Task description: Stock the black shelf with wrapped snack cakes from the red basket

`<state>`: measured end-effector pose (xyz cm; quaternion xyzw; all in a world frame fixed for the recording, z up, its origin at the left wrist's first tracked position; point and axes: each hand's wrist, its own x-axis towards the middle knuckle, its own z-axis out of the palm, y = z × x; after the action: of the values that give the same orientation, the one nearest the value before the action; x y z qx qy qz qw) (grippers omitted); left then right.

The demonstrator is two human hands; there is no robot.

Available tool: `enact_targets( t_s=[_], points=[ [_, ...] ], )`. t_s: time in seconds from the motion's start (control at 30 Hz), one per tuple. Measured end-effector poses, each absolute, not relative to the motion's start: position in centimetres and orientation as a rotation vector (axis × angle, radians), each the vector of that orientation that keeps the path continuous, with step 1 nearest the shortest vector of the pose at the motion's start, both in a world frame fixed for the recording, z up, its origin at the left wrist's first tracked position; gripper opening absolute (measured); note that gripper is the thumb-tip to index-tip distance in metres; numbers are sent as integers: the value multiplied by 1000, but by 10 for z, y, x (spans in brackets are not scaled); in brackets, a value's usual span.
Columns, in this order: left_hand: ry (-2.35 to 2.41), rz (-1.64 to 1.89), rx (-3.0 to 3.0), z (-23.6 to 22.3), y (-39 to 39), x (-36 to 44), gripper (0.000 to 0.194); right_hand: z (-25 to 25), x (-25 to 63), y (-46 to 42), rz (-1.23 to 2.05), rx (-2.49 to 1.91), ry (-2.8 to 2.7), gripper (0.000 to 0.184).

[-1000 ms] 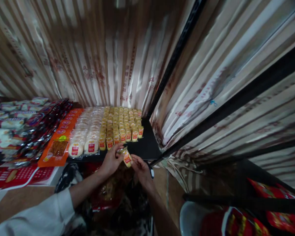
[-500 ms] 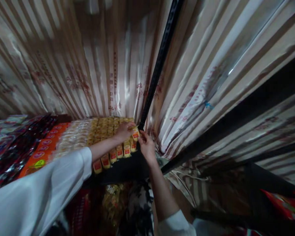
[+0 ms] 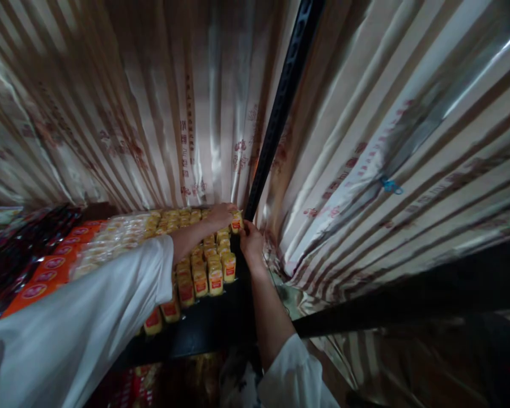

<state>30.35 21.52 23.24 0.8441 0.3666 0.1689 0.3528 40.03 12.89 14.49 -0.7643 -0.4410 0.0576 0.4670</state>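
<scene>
A small yellow wrapped snack packet [image 3: 237, 221] with a red label is held upright between my two hands, at the far right corner of the shelf. My left hand [image 3: 221, 216] reaches over the rows and is closed on its left side, with some fingers hidden behind it. From the right, my right hand [image 3: 251, 242] pinches its lower right edge. Rows of matching yellow packets [image 3: 216, 279] stand close together below and to the left, partly covered by my left forearm. What the held packet's base touches, I cannot tell.
A black shelf [image 3: 204, 328] bears the rows. Left of them lie clear-wrapped pale packets [image 3: 114, 235], orange bags [image 3: 53, 263] and dark shiny packs [image 3: 21, 258]. A black upright post [image 3: 276, 119] rises just behind my hands, before a striped curtain [image 3: 153, 113].
Both hands have carried the yellow packet from in front of the shelf up and back to its far right corner. The view has shifted closer to the rows.
</scene>
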Motion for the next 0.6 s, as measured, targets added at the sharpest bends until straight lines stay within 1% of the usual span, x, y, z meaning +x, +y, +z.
enact_targets(
  t_s=[0.2, 0.33, 0.5, 0.6],
  points=[
    [1040, 350, 2431, 222, 219, 299, 40, 128, 393, 141, 176, -1921, -1093, 31],
    [1033, 374, 2537, 210, 221, 295, 40, 125, 388, 143, 202, -1994, -1076, 30],
    [947, 424, 2661, 195, 229, 288, 36, 118, 384, 143, 196, -2092, -1073, 16],
    [874, 454, 2752, 191, 232, 284, 31, 111, 385, 146, 162, -2051, -1095, 11]
  ],
)
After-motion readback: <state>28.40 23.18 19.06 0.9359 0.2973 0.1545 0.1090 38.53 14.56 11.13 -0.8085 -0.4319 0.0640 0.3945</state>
